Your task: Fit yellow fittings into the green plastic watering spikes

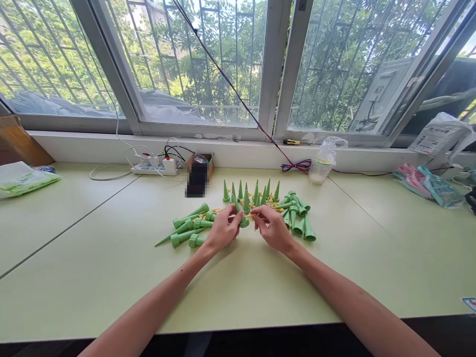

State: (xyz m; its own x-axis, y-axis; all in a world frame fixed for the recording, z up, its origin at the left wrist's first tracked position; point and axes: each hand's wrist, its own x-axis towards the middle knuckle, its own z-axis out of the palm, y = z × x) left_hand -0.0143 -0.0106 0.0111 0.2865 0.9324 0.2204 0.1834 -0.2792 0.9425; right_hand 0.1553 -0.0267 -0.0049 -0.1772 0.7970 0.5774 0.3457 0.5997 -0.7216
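My left hand [223,229] is closed around a green cone-shaped plastic spike [244,221], holding it near its wide end. My right hand [273,227] pinches a small yellow piece [253,216] right beside that spike. Both hands hover just above the pale green table [111,258]. Several green spikes lie flat to the left [188,226]. Several more stand upright behind the hands [247,192], and another heap lies on the right [299,218]. Small yellow parts [273,202] are scattered among them.
A white power strip [154,167] with cables and a small cardboard box [201,166] sit by the window sill. A bagged plastic cup [322,166] stands at the back right. Packets [427,183] lie at far right, a green bag [22,179] at far left.
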